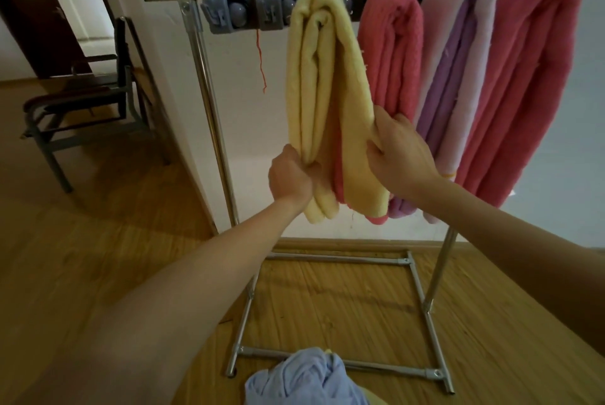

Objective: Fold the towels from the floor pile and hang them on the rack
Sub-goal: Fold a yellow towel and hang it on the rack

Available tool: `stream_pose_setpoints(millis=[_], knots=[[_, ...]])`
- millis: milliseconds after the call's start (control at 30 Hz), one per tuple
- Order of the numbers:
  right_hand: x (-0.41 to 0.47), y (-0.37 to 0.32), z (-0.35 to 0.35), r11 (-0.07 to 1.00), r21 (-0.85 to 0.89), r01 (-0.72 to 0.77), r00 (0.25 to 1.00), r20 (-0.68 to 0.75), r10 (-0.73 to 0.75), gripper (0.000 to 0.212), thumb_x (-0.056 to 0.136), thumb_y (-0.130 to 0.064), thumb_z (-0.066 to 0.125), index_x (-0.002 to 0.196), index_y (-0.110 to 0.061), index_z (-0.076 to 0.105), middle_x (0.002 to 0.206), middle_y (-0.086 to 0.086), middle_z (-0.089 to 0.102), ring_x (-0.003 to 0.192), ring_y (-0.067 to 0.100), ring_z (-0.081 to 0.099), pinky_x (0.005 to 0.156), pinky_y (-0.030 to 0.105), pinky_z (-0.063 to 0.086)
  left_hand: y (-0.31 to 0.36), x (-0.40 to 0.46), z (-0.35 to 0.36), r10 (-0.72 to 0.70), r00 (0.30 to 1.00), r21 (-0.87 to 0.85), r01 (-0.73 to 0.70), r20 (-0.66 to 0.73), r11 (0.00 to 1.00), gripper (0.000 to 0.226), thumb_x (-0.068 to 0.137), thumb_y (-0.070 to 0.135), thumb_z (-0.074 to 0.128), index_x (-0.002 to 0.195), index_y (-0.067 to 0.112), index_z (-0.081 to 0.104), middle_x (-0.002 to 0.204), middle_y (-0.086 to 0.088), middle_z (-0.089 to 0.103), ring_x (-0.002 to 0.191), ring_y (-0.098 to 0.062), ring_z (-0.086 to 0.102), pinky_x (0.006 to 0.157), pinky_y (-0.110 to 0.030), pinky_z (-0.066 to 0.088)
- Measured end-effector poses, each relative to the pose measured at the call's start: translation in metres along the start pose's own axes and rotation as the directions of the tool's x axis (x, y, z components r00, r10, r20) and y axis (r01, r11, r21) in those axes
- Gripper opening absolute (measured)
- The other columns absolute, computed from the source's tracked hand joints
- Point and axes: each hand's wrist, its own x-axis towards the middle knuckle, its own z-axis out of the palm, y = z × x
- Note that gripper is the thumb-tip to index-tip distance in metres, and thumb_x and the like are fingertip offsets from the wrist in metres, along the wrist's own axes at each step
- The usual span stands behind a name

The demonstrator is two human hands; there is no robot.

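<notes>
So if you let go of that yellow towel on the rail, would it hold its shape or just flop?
The yellow towel probably flops: it drapes limply over the rack and bunches where the left hand grips it. Its thick folded layers suggest some weight. The fluffy pile probably keeps it from sliding off the rail.

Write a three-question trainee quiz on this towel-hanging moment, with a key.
1. True or false: both hands grip the yellow towel.
2. How many towels hang on the rack?
3. Which colour hangs right beside the yellow one: A purple, B pink, C blue?

Key: 1. True: the left hand and right hand both grip it near its lower end. 2. Four. 3. B, the pink towel.
</notes>
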Motion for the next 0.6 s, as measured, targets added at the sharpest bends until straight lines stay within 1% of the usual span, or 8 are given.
stream_pose_setpoints(millis=[67, 133, 200, 300, 367, 433, 467, 600], knots=[[-0.003, -0.008, 0.000, 0.995, 0.093, -0.018, 1.000, 0.022, 0.016, 0.016, 0.085, -0.001, 0.046, 0.100, -0.004, 0.045, 0.076, 0.006, 0.052, 0.073, 0.028, 0.050, 0.058, 0.044, 0.045, -0.010, 0.007, -0.013, 0.010, 0.999, 0.044, -0.008, -0.042, 0.999, 0.022, 0.083, 0.021, 0.064, 0.095, 0.005, 0.055, 0.086, -0.003, 0.056, 0.084, -0.026, 0.060, 0.062, -0.029, 0.040], [-0.005, -0.019, 0.003, 0.971, 0.237, -0.029, 0.999, 0.038, 0.020, 0.018, 0.085, 0.000, 0.046, 0.103, -0.001, 0.047, 0.078, 0.012, 0.058, 0.069, 0.031, 0.055, 0.061, 0.048, 0.047, -0.018, 0.013, -0.028, 0.036, 0.995, 0.108, -0.026, -0.088, 0.994, 0.019, 0.085, 0.021, 0.063, 0.096, 0.005, 0.058, 0.088, -0.006, 0.060, 0.080, -0.022, 0.057, 0.062, -0.028, 0.039], [-0.005, -0.030, 0.009, 0.938, 0.340, -0.071, 0.997, 0.056, 0.055, 0.021, 0.085, 0.001, 0.046, 0.106, 0.001, 0.048, 0.086, 0.015, 0.061, 0.075, 0.031, 0.057, 0.067, 0.047, 0.047, -0.023, 0.017, -0.040, 0.064, 0.991, 0.170, -0.043, -0.119, 0.985, 0.019, 0.087, 0.021, 0.062, 0.096, 0.005, 0.061, 0.091, -0.007, 0.062, 0.077, -0.018, 0.054, 0.062, -0.028, 0.039], [-0.001, -0.044, 0.023, 0.902, 0.415, -0.117, 0.993, 0.070, 0.097, 0.021, 0.087, 0.001, 0.045, 0.108, -0.002, 0.049, 0.093, 0.015, 0.062, 0.082, 0.029, 0.060, 0.071, 0.042, 0.049, -0.029, 0.025, -0.052, 0.094, 0.987, 0.238, -0.060, -0.132, 0.969, 0.019, 0.086, 0.022, 0.062, 0.095, 0.005, 0.064, 0.091, -0.007, 0.067, 0.082, -0.024, 0.062, 0.066, -0.031, 0.048], [0.003, -0.048, 0.033, 0.933, 0.330, -0.143, 0.990, 0.065, 0.129, 0.022, 0.086, -0.001, 0.044, 0.107, -0.004, 0.048, 0.087, 0.013, 0.062, 0.076, 0.031, 0.060, 0.064, 0.046, 0.050, -0.031, 0.028, -0.056, 0.096, 0.987, 0.258, -0.059, -0.133, 0.964, 0.020, 0.084, 0.023, 0.064, 0.095, 0.007, 0.066, 0.091, -0.007, 0.068, 0.084, -0.026, 0.064, 0.068, -0.033, 0.053], [0.006, -0.050, 0.040, 0.979, 0.101, -0.176, 0.984, 0.034, 0.173, 0.024, 0.086, 0.000, 0.042, 0.108, -0.007, 0.046, 0.074, 0.004, 0.055, 0.067, 0.029, 0.057, 0.053, 0.040, 0.045, -0.030, 0.028, -0.057, 0.101, 0.987, 0.268, -0.064, -0.125, 0.961, 0.020, 0.083, 0.023, 0.065, 0.095, 0.007, 0.067, 0.091, -0.007, 0.068, 0.084, -0.027, 0.065, 0.067, -0.033, 0.053], [0.006, -0.050, 0.042, 0.983, 0.012, -0.185, 0.983, 0.022, 0.184, 0.025, 0.086, 0.001, 0.042, 0.110, -0.007, 0.045, 0.071, 0.001, 0.051, 0.065, 0.028, 0.056, 0.052, 0.036, 0.041, -0.030, 0.027, -0.056, 0.108, 0.987, 0.274, -0.072, -0.119, 0.959, 0.019, 0.083, 0.022, 0.065, 0.094, 0.007, 0.067, 0.091, -0.007, 0.068, 0.084, -0.026, 0.065, 0.066, -0.032, 0.052], [0.006, -0.044, 0.049, 0.978, -0.102, -0.180, 0.982, 0.040, 0.184, 0.036, 0.087, 0.003, 0.046, 0.122, -0.004, 0.042, 0.090, 0.007, 0.058, 0.067, 0.022, 0.050, 0.056, 0.033, 0.036, -0.025, 0.019, -0.045, 0.101, 0.991, 0.257, -0.076, -0.088, 0.964, 0.017, 0.084, 0.021, 0.066, 0.092, 0.006, 0.065, 0.089, -0.008, 0.066, 0.082, -0.026, 0.064, 0.067, -0.034, 0.054]])
